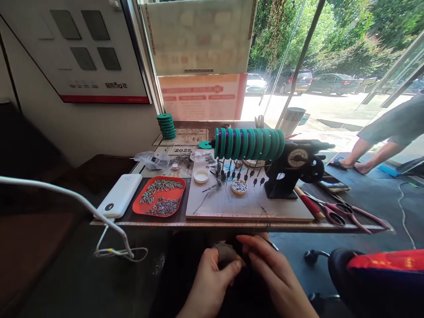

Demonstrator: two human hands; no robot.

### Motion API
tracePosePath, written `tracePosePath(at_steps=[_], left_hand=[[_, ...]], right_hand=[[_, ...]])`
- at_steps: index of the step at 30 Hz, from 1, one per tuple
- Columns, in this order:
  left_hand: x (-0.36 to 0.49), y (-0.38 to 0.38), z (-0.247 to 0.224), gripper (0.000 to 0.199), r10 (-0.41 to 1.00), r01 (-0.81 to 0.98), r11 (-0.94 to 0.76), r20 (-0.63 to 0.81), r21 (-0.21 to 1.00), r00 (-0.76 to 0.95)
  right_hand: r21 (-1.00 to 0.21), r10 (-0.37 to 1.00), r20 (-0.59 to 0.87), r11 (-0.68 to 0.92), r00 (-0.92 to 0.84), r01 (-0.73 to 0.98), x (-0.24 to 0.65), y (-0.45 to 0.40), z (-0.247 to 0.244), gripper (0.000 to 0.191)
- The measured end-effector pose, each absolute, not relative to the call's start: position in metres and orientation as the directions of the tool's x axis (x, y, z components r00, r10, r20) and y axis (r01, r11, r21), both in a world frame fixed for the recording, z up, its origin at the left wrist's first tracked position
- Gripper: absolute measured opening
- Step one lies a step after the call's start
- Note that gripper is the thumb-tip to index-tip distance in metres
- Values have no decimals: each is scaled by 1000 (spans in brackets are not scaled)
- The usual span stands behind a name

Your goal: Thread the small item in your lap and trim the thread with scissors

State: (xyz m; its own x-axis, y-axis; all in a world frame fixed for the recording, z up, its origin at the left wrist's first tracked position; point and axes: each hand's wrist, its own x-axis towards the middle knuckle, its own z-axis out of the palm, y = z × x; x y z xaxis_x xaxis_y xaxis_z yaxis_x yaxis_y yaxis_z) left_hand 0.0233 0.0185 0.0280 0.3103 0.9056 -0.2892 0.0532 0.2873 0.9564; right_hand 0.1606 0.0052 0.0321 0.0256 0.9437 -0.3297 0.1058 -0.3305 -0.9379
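Daylight is admitted from beyond the far edge of the surface (pixel 172 224), and the ground outside (pixel 318 106) is washed out; below the near edge, deep shadow is cast.

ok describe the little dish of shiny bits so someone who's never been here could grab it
Find the black machine bearing a row of green discs. It stands on a pale board, with the small round dish near the board's middle. This one holds tiny shiny pieces, unlike the white dish to its left, and is smaller and paler than the red tray further left.
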Motion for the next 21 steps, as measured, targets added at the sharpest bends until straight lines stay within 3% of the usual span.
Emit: tracePosePath(at_steps=[3,6,9,12,17,21], left_hand=[[21,19,29,10,880,-9,325,-299,946,368],[19,18,28,10,865,-165,353,-253,921,434],[21,17,21,16,873,-324,341,-170,882,456],[24,15,14,20,907,-437,315,-130,843,401],[25,11,9,17,954,-423,222,-105,879,282],[29,10,11,19,938,-530,330,-212,781,273]], right_hand=[[-928,928,-373,-373,6,16,163,7,30,36],[-862,888,-445,-460,-117,-212,164,8,24,27],[-785,877,-415,-479,-241,-392,160,10,22,23],[-769,881,-413,-474,-231,-429,154,11,23,26],[-782,881,-462,-459,-104,-421,152,13,26,40],[-774,894,-430,-435,-123,-459,151,16,24,35]])
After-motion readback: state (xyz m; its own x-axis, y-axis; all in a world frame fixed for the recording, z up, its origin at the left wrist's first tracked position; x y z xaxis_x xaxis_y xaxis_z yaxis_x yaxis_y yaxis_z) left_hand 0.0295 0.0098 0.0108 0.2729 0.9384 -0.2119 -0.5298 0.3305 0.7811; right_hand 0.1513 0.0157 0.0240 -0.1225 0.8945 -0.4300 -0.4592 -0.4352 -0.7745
